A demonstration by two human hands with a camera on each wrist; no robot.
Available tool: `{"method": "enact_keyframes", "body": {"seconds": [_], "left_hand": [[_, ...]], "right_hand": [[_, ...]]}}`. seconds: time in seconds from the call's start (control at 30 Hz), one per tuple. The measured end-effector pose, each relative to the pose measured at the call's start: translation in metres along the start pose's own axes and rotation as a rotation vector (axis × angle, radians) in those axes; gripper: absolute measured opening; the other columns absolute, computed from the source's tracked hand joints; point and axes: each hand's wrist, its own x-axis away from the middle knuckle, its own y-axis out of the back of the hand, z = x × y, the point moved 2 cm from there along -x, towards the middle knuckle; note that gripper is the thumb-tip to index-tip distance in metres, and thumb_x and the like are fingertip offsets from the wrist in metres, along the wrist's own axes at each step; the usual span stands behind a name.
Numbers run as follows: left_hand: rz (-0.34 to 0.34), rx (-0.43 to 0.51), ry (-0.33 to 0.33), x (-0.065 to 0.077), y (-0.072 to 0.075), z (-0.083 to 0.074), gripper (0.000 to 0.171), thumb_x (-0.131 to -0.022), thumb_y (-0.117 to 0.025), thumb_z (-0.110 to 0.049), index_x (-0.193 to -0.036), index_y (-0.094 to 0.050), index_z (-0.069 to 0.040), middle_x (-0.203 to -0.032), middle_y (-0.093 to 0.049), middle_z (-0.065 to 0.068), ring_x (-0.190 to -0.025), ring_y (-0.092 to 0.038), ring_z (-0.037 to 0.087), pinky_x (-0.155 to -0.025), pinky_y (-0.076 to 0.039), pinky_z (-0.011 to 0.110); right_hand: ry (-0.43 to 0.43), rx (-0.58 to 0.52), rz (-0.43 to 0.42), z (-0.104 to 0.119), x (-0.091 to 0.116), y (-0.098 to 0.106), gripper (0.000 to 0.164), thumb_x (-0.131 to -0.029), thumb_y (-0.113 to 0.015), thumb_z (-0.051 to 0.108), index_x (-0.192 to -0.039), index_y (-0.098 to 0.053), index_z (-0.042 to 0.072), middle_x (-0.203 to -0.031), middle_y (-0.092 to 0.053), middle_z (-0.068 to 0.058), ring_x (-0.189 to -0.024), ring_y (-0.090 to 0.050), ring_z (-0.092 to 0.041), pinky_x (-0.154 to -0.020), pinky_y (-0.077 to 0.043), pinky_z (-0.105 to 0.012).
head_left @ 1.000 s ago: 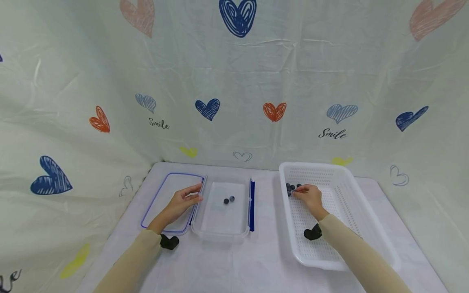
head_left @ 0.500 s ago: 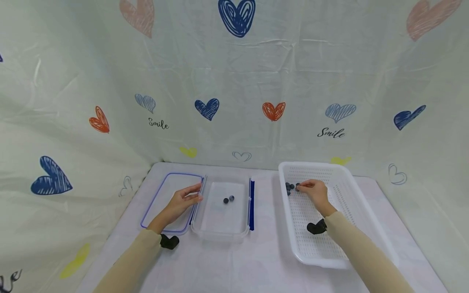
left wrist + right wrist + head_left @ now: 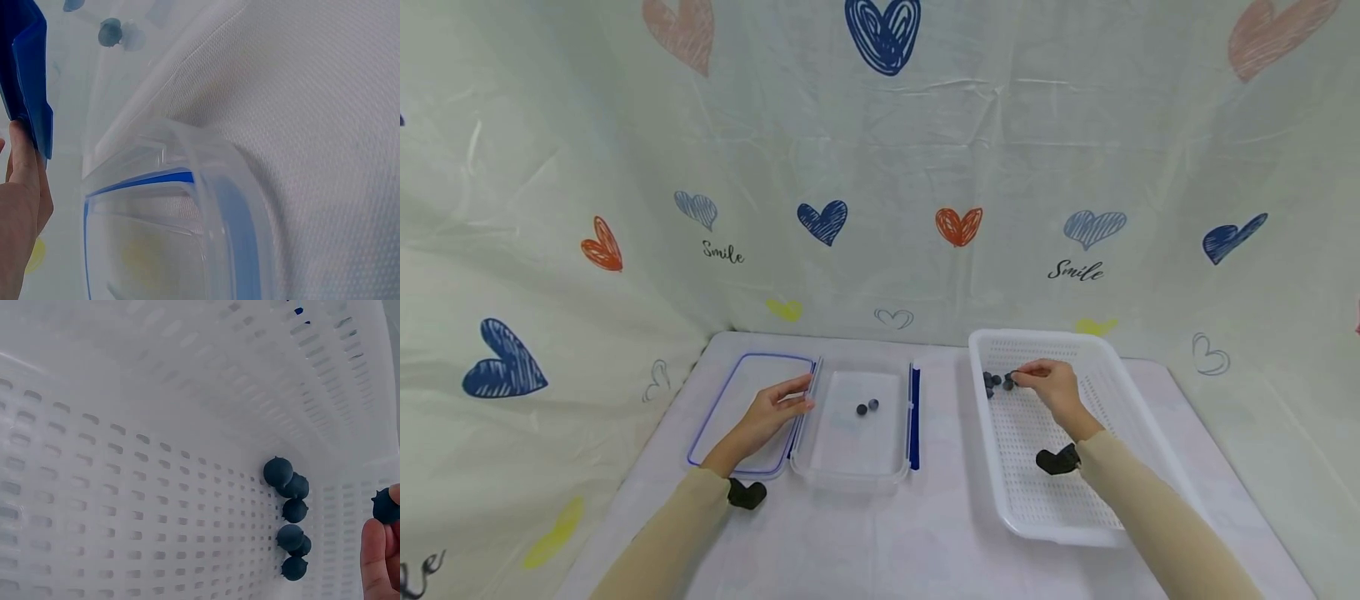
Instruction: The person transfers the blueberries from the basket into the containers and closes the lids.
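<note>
The big white basket (image 3: 1037, 337) sits on the right side of the table (image 3: 865, 542), just where it was a second ago. The clear box (image 3: 850, 454) has not moved either. Its lid (image 3: 737, 404), with a blue edge, lies flat to the left of it.

The left hand (image 3: 767, 417) has stayed at the box's left side. Its fingers are loose and a bit apart, and they seem to touch the blue flap (image 3: 28, 75); the wrist view is too cut off to be sure how firmly.

The right hand (image 3: 1054, 390) is what changed. It was down in the bunch; now its fingertips have moved a little right and away. Finger and thumb pinch one small, dark blue berry (image 3: 384, 506).

So that berry is apart from the rest but still over the basket. Six berries (image 3: 295, 510) show below it, near the wall. The box still has just two berries (image 3: 873, 405).
</note>
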Motion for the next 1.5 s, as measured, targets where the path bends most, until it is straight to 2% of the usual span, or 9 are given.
{"method": "enact_keyframes", "body": {"seconds": [0.1,0.27,0.4,0.6,0.67,0.93,1.2,1.5], "left_hand": [[0.001,0.001,0.002,0.001,-0.001,0.0,0.064,-0.096,-0.07,-0.015,-0.15,-0.041,-0.001,-0.152,-0.04,0.023,-0.134,-0.046,0.037,-0.103,-0.043,0.026],[0.005,0.006,-0.003,0.0,0.0,0.0,0.064,-0.095,-0.07,-0.016,-0.15,-0.041,0.0,-0.152,-0.039,0.023,-0.134,-0.045,0.038,-0.104,-0.042,0.027],[0.009,0.004,-0.003,-0.001,0.001,0.0,0.065,-0.095,-0.071,-0.017,-0.15,-0.041,0.0,-0.152,-0.039,0.023,-0.134,-0.045,0.037,-0.104,-0.042,0.029],[0.003,-0.01,0.003,-0.003,0.002,0.003,0.066,-0.094,-0.072,-0.019,-0.15,-0.042,-0.002,-0.152,-0.041,0.021,-0.133,-0.047,0.035,-0.104,-0.043,0.032],[0.0,-0.003,0.004,-0.002,0.001,0.003,0.066,-0.093,-0.073,-0.02,-0.15,-0.043,-0.002,-0.152,-0.041,0.02,-0.133,-0.047,0.035,-0.105,-0.042,0.033],[0.003,-0.006,-0.006,-0.003,0.001,0.004,0.067,-0.094,-0.072,-0.021,-0.15,-0.042,-0.001,-0.152,-0.041,0.022,-0.134,-0.046,0.036,-0.106,-0.041,0.036],[-0.007,-0.009,-0.001,-0.003,0.002,0.004,0.067,-0.094,-0.072,-0.02,-0.15,-0.042,-0.001,-0.151,-0.041,0.021,-0.134,-0.046,0.036,-0.107,-0.041,0.035],[0.011,0.006,-0.022,-0.001,0.002,0.002,0.065,-0.095,-0.07,-0.016,-0.15,-0.04,0.001,-0.152,-0.039,0.024,-0.135,-0.044,0.038,-0.107,-0.041,0.033]], "right_hand": [[0.0,-0.027,0.001,0.005,0.0,0.003,0.027,-0.088,-0.075,0.01,-0.104,-0.069,-0.01,-0.083,-0.072,0.001,-0.075,-0.063,-0.006,-0.076,-0.054,-0.032],[0.005,-0.074,0.015,0.016,0.002,0.008,0.03,-0.09,-0.075,0.01,-0.108,-0.067,-0.012,-0.084,-0.071,0.001,-0.079,-0.066,-0.012,-0.072,-0.052,-0.023],[0.027,-0.117,0.032,0.025,0.003,0.01,0.033,-0.09,-0.075,0.01,-0.11,-0.066,-0.015,-0.085,-0.072,0.0,-0.078,-0.068,-0.01,-0.073,-0.051,-0.018],[0.054,-0.144,0.051,0.036,0.002,0.009,0.034,-0.09,-0.075,0.011,-0.111,-0.065,-0.014,-0.087,-0.073,0.003,-0.076,-0.067,-0.004,-0.074,-0.053,-0.018],[0.062,-0.142,0.06,0.041,0.003,0.008,0.035,-0.09,-0.075,0.013,-0.111,-0.066,-0.013,-0.089,-0.074,0.001,-0.078,-0.067,-0.007,-0.075,-0.053,-0.018],[0.081,-0.207,0.092,0.064,0.004,0.003,0.036,-0.091,-0.075,0.013,-0.111,-0.065,-0.014,-0.085,-0.072,0.006,-0.081,-0.069,-0.012,-0.078,-0.053,-0.019],[0.091,-0.271,0.13,0.078,0.001,-0.008,0.033,-0.09,-0.075,0.01,-0.11,-0.066,-0.014,-0.085,-0.072,0.006,-0.085,-0.07,-0.019,-0.082,-0.054,-0.024],[0.074,-0.269,0.175,0.092,0.001,-0.023,0.036,-0.089,-0.077,0.015,-0.111,-0.066,-0.012,-0.09,-0.073,0.002,-0.086,-0.069,-0.015,-0.094,-0.05,-0.037]]}}
